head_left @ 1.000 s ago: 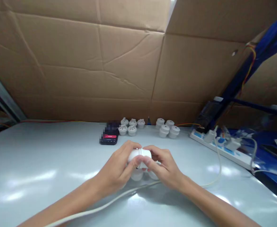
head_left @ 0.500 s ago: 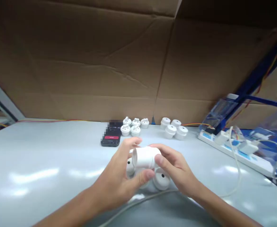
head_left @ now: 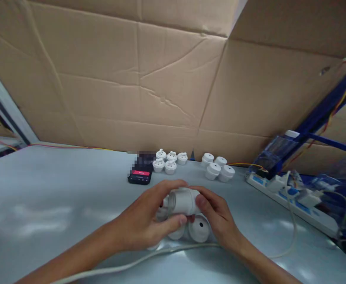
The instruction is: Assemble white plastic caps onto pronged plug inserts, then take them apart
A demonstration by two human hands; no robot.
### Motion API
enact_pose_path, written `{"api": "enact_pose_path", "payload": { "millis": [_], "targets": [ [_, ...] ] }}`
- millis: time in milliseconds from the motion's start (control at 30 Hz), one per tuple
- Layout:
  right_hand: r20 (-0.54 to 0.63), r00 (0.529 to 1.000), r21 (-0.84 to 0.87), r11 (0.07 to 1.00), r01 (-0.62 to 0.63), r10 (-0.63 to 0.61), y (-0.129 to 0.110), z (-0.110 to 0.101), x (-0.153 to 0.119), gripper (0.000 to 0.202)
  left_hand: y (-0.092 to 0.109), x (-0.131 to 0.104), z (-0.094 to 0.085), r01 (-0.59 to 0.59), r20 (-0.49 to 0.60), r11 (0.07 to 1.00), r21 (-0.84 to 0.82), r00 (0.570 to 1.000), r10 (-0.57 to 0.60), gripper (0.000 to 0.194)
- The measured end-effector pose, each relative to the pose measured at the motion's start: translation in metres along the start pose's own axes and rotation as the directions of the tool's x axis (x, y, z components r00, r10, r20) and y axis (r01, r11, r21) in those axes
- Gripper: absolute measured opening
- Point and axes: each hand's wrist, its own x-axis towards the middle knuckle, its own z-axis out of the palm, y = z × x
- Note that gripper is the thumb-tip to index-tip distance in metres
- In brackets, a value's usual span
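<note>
A white cylindrical plastic housing [head_left: 182,202] lies sideways between my two hands, its open end facing left. My right hand [head_left: 218,215] grips its right end, with the thumb pressed on the near side. Around the open end curls my left hand [head_left: 147,221], index finger along the top and thumb beneath; some of its fingers are hidden. Below and behind the hands stand several similar white round pieces, among them a white cap with a dark hole [head_left: 199,229]. My hands cover part of this group.
Several white pieces with raised tabs [head_left: 170,166] stand beside a phone [head_left: 140,177]. Several white capped pieces [head_left: 213,171] sit at the back right. A power strip [head_left: 317,216] with plugs lies on the right. A pale cable [head_left: 125,268] crosses the front. Cardboard [head_left: 116,98] walls the back.
My left hand has closed in on the housing, its index finger now over the top. The right hand keeps its grip. The camera view has shifted slightly and brightened at the cardboard.
</note>
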Motion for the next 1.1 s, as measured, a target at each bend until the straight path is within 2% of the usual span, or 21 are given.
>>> {"api": "enact_pose_path", "payload": {
  "millis": [67,133,200,267,333,400,500,600,733,800,833,867,933,967,1033,1067,1100],
  "targets": [
    [-0.006,0.999,-0.046,0.998,0.046,-0.047,0.001,0.001,-0.001,0.034,0.0,0.001,0.002,0.148,-0.007,0.982,-0.118,0.989,-0.15,0.046],
    [0.0,0.997,-0.064,0.995,0.08,-0.08,0.004,0.003,-0.002,0.034,0.001,0.002,0.003,0.199,-0.009,0.974,-0.111,0.98,-0.201,0.036],
    [-0.017,0.997,-0.079,0.995,0.068,-0.069,0.007,0.004,-0.001,0.034,0.001,0.001,0.001,0.071,-0.049,0.997,0.026,0.996,-0.07,0.028],
    [-0.027,1.0,-0.052,0.999,-0.002,0.0,0.011,0.003,0.0,0.041,0.001,-0.001,0.0,-0.161,-0.059,0.954,0.254,0.982,0.181,0.027],
    [0.002,0.996,0.012,0.996,-0.093,0.093,0.014,0.0,0.001,0.05,0.0,-0.003,-0.002,-0.35,-0.021,0.814,0.464,0.914,0.405,0.031],
    [0.045,0.987,0.067,0.985,-0.16,0.157,0.015,-0.004,0.002,0.048,0.0,-0.003,-0.003,-0.435,0.005,0.69,0.579,0.847,0.531,0.028],
    [0.083,0.977,0.114,0.972,-0.207,0.199,0.013,-0.013,0.0,0.04,0.001,-0.001,-0.002,-0.493,0.015,0.607,0.624,0.784,0.621,0.019],
    [0.105,0.974,0.121,0.97,-0.212,0.2,0.009,-0.02,0.001,0.038,0.002,0.0,0.001,-0.502,-0.025,0.59,0.633,0.748,0.663,0.016],
    [0.107,0.984,0.071,0.987,-0.148,0.14,0.001,-0.022,0.005,0.041,0.002,0.002,0.007,-0.507,-0.105,0.6,0.619,0.704,0.703,0.017],
    [0.11,0.989,-0.003,0.995,-0.1,0.1,-0.004,-0.021,0.006,0.043,0.001,0.002,0.01,-0.517,-0.102,0.585,0.626,0.689,0.718,0.018],
    [0.113,0.99,-0.051,0.996,-0.074,0.08,-0.007,-0.021,0.007,0.044,0.001,0.003,0.011,-0.521,-0.092,0.576,0.63,0.687,0.721,0.019],
    [0.109,0.992,-0.106,0.993,-0.046,0.057,-0.01,-0.021,0.007,0.045,0.0,0.003,0.012,-0.518,-0.068,0.577,0.631,0.704,0.707,0.022],
    [0.086,0.996,-0.194,0.981,-0.003,0.021,-0.015,-0.024,0.009,0.044,-0.004,0.004,0.013,-0.491,-0.043,0.611,0.621,0.757,0.652,0.029],
    [0.06,0.998,-0.238,0.971,0.011,0.004,-0.017,-0.026,0.011,0.041,-0.006,0.005,0.014,-0.458,-0.042,0.649,0.608,0.798,0.602,0.031],
    [-0.013,0.998,-0.348,0.936,0.045,-0.053,-0.021,-0.034,0.018,0.037,-0.012,0.007,0.013,-0.384,-0.09,0.733,0.562,0.852,0.515,0.026],
    [-0.073,0.988,-0.481,0.873,0.082,-0.133,-0.023,-0.039,0.023,0.038,-0.015,0.007,0.011,-0.323,-0.123,0.784,0.53,0.886,0.448,0.023],
    [-0.082,0.977,-0.623,0.776,0.103,-0.196,-0.024,-0.043,0.029,0.039,-0.018,0.008,0.01,-0.277,-0.149,0.823,0.495,0.907,0.394,0.02]
  ]
}}
